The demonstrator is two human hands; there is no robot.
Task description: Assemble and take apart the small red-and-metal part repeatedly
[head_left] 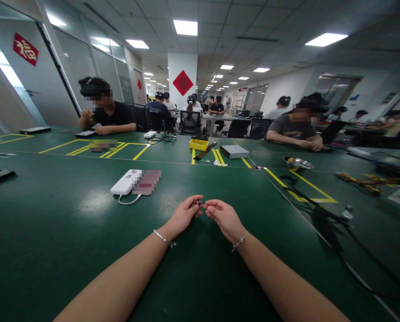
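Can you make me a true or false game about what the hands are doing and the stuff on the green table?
1. Both hands pinch one tiny dark part between them. True: left hand and right hand meet at it.
2. A white power bank lies on the table. True.
3. The yellow tray sits right beside the hands. False: it is far across the table.
4. The wrists are bare. False: each wears a bracelet.
5. A metal bowl stands off to the right. True.

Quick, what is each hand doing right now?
Left hand: fingers pinched on a small dark part.
Right hand: fingers pinched on the same part.
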